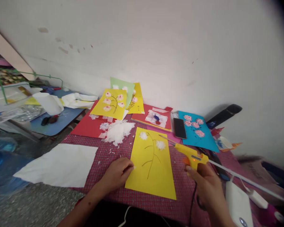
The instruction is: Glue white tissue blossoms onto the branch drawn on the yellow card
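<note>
My right hand (209, 184) grips a yellow hot glue gun (191, 154) with an orange trigger and a long glue stick out of its back. The gun's thin nozzle reaches over the upper right of a yellow sheet of paper (142, 181), near a white paper flower (160, 144). Another white flower (143, 136) sits at the top left of the drawn branch (153, 149). At the sheet's left edge, my left hand (118, 173) is closed, thumb against fingers. Whatever it pinches, if anything, is too small to make out.
Torn white paper pieces (119, 130) lie in a pile beyond my left hand, left of a white sheet's (61, 164) far corner. Finished flower pictures (111, 104) lean by the wall. A phone (179, 128) rests near a blue picture (209, 137); a white power bank-like box (238, 201) lies right.
</note>
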`<state>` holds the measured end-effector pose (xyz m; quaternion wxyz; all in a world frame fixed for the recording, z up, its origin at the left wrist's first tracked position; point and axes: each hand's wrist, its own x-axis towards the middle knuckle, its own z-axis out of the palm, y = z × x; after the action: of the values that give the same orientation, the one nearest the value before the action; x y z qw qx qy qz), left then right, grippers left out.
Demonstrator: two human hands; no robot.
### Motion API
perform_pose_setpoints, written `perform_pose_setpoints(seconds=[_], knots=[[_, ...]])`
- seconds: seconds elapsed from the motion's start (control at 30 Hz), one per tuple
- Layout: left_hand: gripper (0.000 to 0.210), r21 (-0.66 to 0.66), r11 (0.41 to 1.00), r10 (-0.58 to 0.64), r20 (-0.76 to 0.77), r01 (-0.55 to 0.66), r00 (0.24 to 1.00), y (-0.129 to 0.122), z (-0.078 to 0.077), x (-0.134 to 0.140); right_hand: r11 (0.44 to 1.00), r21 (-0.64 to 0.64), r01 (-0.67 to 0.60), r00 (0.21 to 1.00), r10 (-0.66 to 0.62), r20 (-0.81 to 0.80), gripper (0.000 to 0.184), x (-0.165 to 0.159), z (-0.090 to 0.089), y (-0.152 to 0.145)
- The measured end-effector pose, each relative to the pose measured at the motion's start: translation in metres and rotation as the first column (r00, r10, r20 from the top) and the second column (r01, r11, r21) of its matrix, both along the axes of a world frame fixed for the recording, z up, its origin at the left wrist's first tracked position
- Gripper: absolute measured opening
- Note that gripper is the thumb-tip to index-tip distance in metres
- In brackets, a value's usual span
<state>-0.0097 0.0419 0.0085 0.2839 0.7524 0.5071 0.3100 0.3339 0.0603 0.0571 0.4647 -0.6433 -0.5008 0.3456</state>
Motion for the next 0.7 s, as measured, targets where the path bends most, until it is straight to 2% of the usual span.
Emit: perform_pose_setpoints(seconds=[0.17, 0.27, 0.37, 0.47, 0.57, 0.7], knots=[[0.014, -0.007, 1.000, -0.001, -0.009, 0.001, 1.000, 0.000, -0.001, 0.000, 0.996, -0.085, -0.005, 0.952, -0.021, -0.307, 0.038, -0.010, 0.002, 0.001], [0.014, -0.002, 1.000, -0.005, -0.012, 0.005, 1.000, 0.000, -0.001, 0.000, 0.987, -0.131, -0.091, 0.940, 0.042, -0.338, 0.039, -0.018, 0.007, 0.003], [0.013, 0.042, 0.998, -0.040, -0.015, 0.041, 0.999, 0.000, -0.001, 0.000, 0.962, -0.181, -0.206, 0.963, 0.166, -0.213, 0.037, -0.028, 0.018, 0.006], [0.012, 0.121, 0.987, -0.099, -0.029, 0.102, 0.995, 0.000, -0.002, -0.002, 0.955, -0.198, -0.222, 0.972, 0.232, 0.026, 0.036, -0.036, 0.029, 0.011], [0.014, 0.179, 0.969, -0.157, -0.074, 0.168, 0.985, 0.000, -0.005, -0.002, 0.936, -0.238, -0.260, 0.920, 0.315, 0.233, 0.032, -0.040, 0.033, 0.019], [0.018, 0.167, 0.958, -0.204, -0.181, 0.234, 0.962, 0.002, -0.004, 0.000, 0.869, -0.311, -0.384, 0.850, 0.465, 0.249, 0.029, -0.042, 0.025, 0.040]])
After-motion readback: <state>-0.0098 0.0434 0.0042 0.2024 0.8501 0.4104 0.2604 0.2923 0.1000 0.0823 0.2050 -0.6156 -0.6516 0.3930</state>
